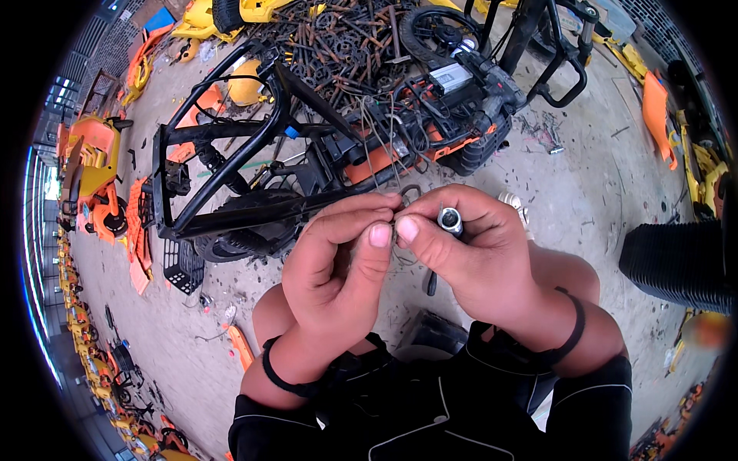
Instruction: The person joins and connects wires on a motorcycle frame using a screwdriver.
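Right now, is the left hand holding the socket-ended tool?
No, the socket-ended tool sits in the right hand, its round metal end showing beside the thumb.

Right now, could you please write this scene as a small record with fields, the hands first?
Left hand: fingertips close to the right hand's; what they pinch is too small to tell
Right hand: socket tool in its grip, round open end showing
Ahead: black metal frame; beyond it, pile of rusty metal parts
Left side: black crate on the floor
Right side: orange panel; nearer, black ridged object
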Demonstrator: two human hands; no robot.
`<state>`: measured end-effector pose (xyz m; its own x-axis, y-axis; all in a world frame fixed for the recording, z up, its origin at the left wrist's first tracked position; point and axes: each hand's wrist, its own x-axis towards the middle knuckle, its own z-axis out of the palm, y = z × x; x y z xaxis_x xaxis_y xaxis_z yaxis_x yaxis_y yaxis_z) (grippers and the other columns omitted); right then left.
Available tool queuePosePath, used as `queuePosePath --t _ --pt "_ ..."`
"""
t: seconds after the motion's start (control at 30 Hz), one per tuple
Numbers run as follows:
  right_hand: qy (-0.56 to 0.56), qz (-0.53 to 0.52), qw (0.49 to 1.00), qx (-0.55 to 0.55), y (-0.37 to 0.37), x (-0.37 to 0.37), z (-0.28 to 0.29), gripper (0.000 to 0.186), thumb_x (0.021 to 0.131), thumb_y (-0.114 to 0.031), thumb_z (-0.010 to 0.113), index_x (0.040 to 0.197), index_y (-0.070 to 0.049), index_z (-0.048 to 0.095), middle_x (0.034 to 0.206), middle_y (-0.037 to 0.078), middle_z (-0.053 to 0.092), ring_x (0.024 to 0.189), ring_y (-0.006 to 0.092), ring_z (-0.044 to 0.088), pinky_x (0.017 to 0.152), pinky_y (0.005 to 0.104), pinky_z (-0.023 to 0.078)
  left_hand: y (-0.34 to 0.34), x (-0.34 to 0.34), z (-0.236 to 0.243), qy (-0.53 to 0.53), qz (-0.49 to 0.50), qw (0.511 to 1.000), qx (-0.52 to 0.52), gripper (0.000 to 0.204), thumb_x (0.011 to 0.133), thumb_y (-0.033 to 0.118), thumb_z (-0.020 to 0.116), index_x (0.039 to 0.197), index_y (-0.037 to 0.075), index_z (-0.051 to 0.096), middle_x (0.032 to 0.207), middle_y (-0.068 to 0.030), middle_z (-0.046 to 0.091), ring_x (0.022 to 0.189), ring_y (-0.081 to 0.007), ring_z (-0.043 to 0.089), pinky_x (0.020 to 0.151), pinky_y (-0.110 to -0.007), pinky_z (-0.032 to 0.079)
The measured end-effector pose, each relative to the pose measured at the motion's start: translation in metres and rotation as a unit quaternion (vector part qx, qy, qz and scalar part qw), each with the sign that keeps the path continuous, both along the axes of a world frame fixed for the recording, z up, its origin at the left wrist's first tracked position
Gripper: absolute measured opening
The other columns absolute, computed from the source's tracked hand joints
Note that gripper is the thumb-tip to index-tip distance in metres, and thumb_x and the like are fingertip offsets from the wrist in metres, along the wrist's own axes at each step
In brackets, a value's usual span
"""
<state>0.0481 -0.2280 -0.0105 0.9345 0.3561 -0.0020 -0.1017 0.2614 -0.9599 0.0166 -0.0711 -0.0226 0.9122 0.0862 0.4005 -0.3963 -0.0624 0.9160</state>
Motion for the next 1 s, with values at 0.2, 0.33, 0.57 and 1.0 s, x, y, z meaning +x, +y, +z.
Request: queuePosePath --t 0.2,0.33,0.57,1.0 --pt "0.043 0.001 0.998 0.042 -0.0003 0.0006 -0.007 0.014 0.095 -0.012 0.067 0.099 0.001 0.065 0.081 0.001 0.065 0.072 0.0034 0.058 0.061 0.0206 0.049 0.0009 0.0012 0.0034 0.047 -0.03 0.997 -0.045 0.01 0.097 0.002 0.058 0.105 -0.002 0.059 0.113 -0.0164 0.063 0.107 -0.0184 0.061 0.093 -0.031 0.048" --pt "0.116 0.014 0.991 0.059 -0.0013 0.0004 -0.0053 0.013 0.094 -0.014 0.068 0.097 -0.002 0.067 0.084 0.004 0.067 0.079 0.0087 0.059 0.071 0.0234 0.046 0.0001 0.0016 0.0052 0.061 -0.026 0.997 -0.039 0.009 0.098 0.003 0.057 0.105 -0.002 0.059 0.112 -0.0144 0.063 0.105 -0.0158 0.06 0.092 -0.029 0.047" --pt "0.143 0.0 0.988 0.059 0.0 0.0003 0.0016 0.014 0.093 -0.017 0.069 0.096 -0.003 0.067 0.079 0.002 0.066 0.064 0.0033 0.05 0.058 0.019 0.037 0.0001 0.0017 0.0043 0.093 -0.034 0.993 -0.056 0.01 0.1 0.007 0.054 0.105 -0.001 0.057 0.112 -0.012 0.064 0.104 -0.0144 0.059 0.092 -0.028 0.046" --pt "0.123 0.011 0.992 0.033 -0.0033 0.0052 -0.0023 0.017 0.094 -0.018 0.068 0.098 -0.001 0.066 0.081 0.002 0.066 0.065 0.003 0.049 0.058 0.019 0.039 0.0002 0.0041 0.0007 0.137 -0.054 0.982 -0.117 0.014 0.101 0.012 0.055 0.105 -0.001 0.059 0.109 -0.0107 0.063 0.1 -0.0145 0.059 0.091 -0.03 0.048"
